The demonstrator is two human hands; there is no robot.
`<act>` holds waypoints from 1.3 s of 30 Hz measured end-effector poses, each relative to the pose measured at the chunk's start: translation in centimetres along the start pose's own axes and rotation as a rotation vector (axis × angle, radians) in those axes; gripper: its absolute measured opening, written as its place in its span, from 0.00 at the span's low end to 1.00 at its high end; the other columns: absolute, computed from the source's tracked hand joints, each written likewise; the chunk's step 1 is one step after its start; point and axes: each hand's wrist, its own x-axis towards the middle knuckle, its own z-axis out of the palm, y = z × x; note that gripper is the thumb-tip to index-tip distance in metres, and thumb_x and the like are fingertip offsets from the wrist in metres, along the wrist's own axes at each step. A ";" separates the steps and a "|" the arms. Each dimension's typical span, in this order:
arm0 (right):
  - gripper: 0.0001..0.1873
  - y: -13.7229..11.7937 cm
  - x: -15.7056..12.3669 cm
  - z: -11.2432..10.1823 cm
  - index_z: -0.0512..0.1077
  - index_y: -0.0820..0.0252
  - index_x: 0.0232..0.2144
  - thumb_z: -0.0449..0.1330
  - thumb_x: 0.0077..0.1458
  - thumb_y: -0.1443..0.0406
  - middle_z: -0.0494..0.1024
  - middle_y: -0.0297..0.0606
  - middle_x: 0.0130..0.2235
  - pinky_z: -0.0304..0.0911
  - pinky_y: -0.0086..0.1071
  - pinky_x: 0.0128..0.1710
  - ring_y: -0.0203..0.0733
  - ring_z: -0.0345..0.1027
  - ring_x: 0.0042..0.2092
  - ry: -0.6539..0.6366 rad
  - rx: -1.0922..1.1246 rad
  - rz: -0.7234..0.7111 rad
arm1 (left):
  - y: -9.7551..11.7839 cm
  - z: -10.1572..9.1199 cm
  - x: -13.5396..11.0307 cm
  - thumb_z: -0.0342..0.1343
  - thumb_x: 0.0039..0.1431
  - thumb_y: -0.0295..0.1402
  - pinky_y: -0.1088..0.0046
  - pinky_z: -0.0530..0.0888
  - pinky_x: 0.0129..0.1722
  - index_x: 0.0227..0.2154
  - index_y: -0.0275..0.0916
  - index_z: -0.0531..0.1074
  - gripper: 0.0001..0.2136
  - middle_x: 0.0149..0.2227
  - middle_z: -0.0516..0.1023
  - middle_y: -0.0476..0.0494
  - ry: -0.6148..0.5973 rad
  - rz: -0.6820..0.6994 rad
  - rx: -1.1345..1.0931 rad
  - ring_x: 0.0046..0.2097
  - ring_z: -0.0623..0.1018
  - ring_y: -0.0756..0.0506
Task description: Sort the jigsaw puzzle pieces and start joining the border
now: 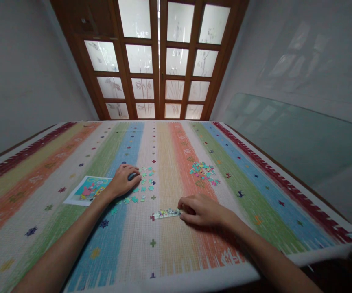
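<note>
My right hand (202,208), fingers curled, pinches the right end of a narrow strip of joined jigsaw puzzle pieces (166,213) lying flat near the front of the table. My fingertips hide that end. Farther forward and to the left, my left hand (123,180) rests with bent fingers and thumb drawn together. Whatever may be between them is hidden. Loose teal puzzle pieces (143,189) lie in loose rows just right of this hand and below it. Partly behind my left wrist is a printed picture sheet (82,191) with cartoon figures.
A heap of mixed loose puzzle pieces (204,173) lies right of centre. Striped cloth (169,244) with small woven motifs covers the table. A glass panel (285,134) leans along the right wall, and wooden doors (159,81) with frosted panes stand beyond the far edge.
</note>
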 end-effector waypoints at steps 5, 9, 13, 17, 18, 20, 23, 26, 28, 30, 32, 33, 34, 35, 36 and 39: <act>0.08 0.0 0.1 0.1 0.76 0.60 0.43 0.62 0.61 0.67 0.82 0.40 0.35 0.54 0.33 0.31 0.41 0.70 0.34 0.002 -0.017 -0.002 | 0.3 -0.1 -0.2 0.52 0.63 0.39 0.52 0.70 0.54 0.35 0.41 0.74 0.10 0.40 0.80 0.40 0.014 0.009 0.028 0.49 0.73 0.36; 0.07 0.2 0.0 0.3 0.75 0.60 0.43 0.62 0.61 0.67 0.82 0.39 0.35 0.54 0.33 0.32 0.41 0.70 0.34 -0.001 -0.015 -0.010 | 0.1 0.1 -0.2 0.53 0.63 0.39 0.53 0.69 0.53 0.39 0.40 0.78 0.11 0.41 0.79 0.40 0.027 0.033 0.099 0.49 0.72 0.36; 0.08 0.4 0.0 0.4 0.76 0.59 0.43 0.62 0.62 0.66 0.82 0.40 0.36 0.55 0.33 0.32 0.41 0.71 0.35 0.002 -0.014 -0.011 | -0.3 0.3 -0.2 0.53 0.64 0.38 0.53 0.69 0.53 0.40 0.39 0.81 0.13 0.44 0.77 0.38 0.025 0.029 0.151 0.50 0.70 0.36; 0.08 0.3 0.0 0.4 0.76 0.60 0.43 0.62 0.62 0.66 0.82 0.41 0.38 0.56 0.33 0.33 0.42 0.72 0.36 -0.001 -0.019 -0.001 | -0.6 0.4 -0.1 0.53 0.64 0.38 0.52 0.69 0.53 0.41 0.38 0.81 0.14 0.44 0.76 0.36 0.015 -0.019 0.142 0.49 0.70 0.35; 0.08 0.3 0.0 0.3 0.76 0.60 0.43 0.62 0.62 0.66 0.82 0.41 0.38 0.56 0.33 0.33 0.42 0.72 0.36 -0.002 -0.019 0.000 | -0.6 0.4 -0.1 0.54 0.63 0.38 0.52 0.69 0.53 0.41 0.39 0.81 0.13 0.44 0.76 0.37 0.016 -0.029 0.138 0.49 0.70 0.35; 0.07 0.3 0.0 0.4 0.76 0.60 0.43 0.62 0.62 0.66 0.82 0.41 0.37 0.56 0.33 0.33 0.42 0.72 0.36 0.000 -0.013 -0.002 | -0.6 0.4 -0.1 0.55 0.62 0.37 0.53 0.69 0.53 0.40 0.39 0.80 0.12 0.45 0.76 0.37 0.018 -0.037 0.129 0.50 0.70 0.35; 0.07 0.4 0.0 0.4 0.76 0.60 0.43 0.62 0.62 0.66 0.82 0.41 0.37 0.56 0.33 0.33 0.42 0.72 0.36 0.013 -0.001 -0.017 | -0.5 0.3 -0.1 0.55 0.61 0.37 0.54 0.69 0.54 0.37 0.39 0.79 0.10 0.44 0.77 0.38 0.023 -0.041 0.116 0.49 0.71 0.36; 0.06 0.4 -0.1 0.4 0.76 0.60 0.42 0.62 0.61 0.66 0.82 0.41 0.37 0.55 0.33 0.32 0.41 0.71 0.35 0.021 0.001 -0.032 | -0.2 -0.2 -0.1 0.58 0.58 0.38 0.53 0.70 0.52 0.33 0.40 0.76 0.08 0.40 0.79 0.39 0.057 -0.093 0.057 0.47 0.73 0.35; 0.06 0.5 -0.1 0.5 0.76 0.59 0.41 0.62 0.61 0.66 0.82 0.40 0.36 0.55 0.33 0.33 0.41 0.71 0.34 0.026 0.001 -0.041 | 0.1 -0.6 -0.1 0.59 0.57 0.39 0.54 0.72 0.50 0.31 0.41 0.75 0.07 0.37 0.79 0.40 0.089 -0.132 0.006 0.45 0.75 0.36; 0.06 0.6 0.0 0.5 0.77 0.59 0.41 0.62 0.62 0.66 0.83 0.40 0.37 0.55 0.34 0.33 0.41 0.72 0.35 0.038 0.005 -0.054 | 0.7 -1.0 -0.2 0.58 0.57 0.39 0.56 0.74 0.48 0.30 0.42 0.74 0.07 0.35 0.80 0.42 0.121 -0.164 -0.071 0.42 0.77 0.38; 0.05 0.7 0.0 0.7 0.77 0.59 0.40 0.62 0.62 0.66 0.83 0.41 0.37 0.55 0.34 0.33 0.41 0.72 0.35 0.053 0.011 -0.070 | 1.6 -1.3 -0.4 0.58 0.58 0.40 0.60 0.75 0.45 0.30 0.42 0.74 0.08 0.33 0.80 0.44 0.143 -0.189 -0.192 0.38 0.78 0.41; 0.04 0.8 0.0 0.8 0.77 0.60 0.39 0.62 0.62 0.66 0.83 0.41 0.37 0.56 0.34 0.33 0.41 0.72 0.35 0.062 0.015 -0.079 | 2.3 -1.4 -0.5 0.59 0.58 0.41 0.62 0.76 0.43 0.31 0.42 0.74 0.08 0.33 0.80 0.45 0.148 -0.194 -0.259 0.37 0.78 0.42; 0.04 0.9 0.0 0.8 0.77 0.60 0.38 0.61 0.62 0.66 0.83 0.42 0.37 0.56 0.34 0.33 0.41 0.72 0.35 0.074 0.022 -0.089 | 3.0 -1.5 -0.7 0.59 0.58 0.42 0.63 0.76 0.42 0.33 0.41 0.74 0.09 0.33 0.80 0.45 0.147 -0.189 -0.320 0.36 0.79 0.43; 0.04 1.0 0.0 0.9 0.77 0.60 0.38 0.61 0.63 0.66 0.83 0.42 0.37 0.56 0.34 0.34 0.41 0.72 0.35 0.092 0.033 -0.101 | 3.8 -1.6 -0.9 0.59 0.59 0.42 0.65 0.76 0.40 0.35 0.41 0.75 0.10 0.33 0.80 0.45 0.144 -0.181 -0.377 0.36 0.79 0.43; 0.05 1.1 0.0 0.9 0.77 0.60 0.38 0.61 0.63 0.66 0.82 0.42 0.37 0.56 0.34 0.34 0.41 0.71 0.35 0.117 0.047 -0.114 | 4.7 -1.6 -1.2 0.59 0.59 0.42 0.65 0.76 0.40 0.38 0.40 0.75 0.11 0.35 0.81 0.45 0.147 -0.173 -0.433 0.36 0.80 0.44; 0.07 1.0 0.0 0.9 0.76 0.60 0.40 0.59 0.64 0.63 0.80 0.40 0.34 0.57 0.34 0.33 0.40 0.69 0.33 0.216 0.138 -0.151 | 7.5 -1.5 -2.3 0.59 0.61 0.40 0.66 0.77 0.42 0.44 0.40 0.77 0.13 0.37 0.82 0.43 0.078 -0.125 -0.558 0.37 0.80 0.44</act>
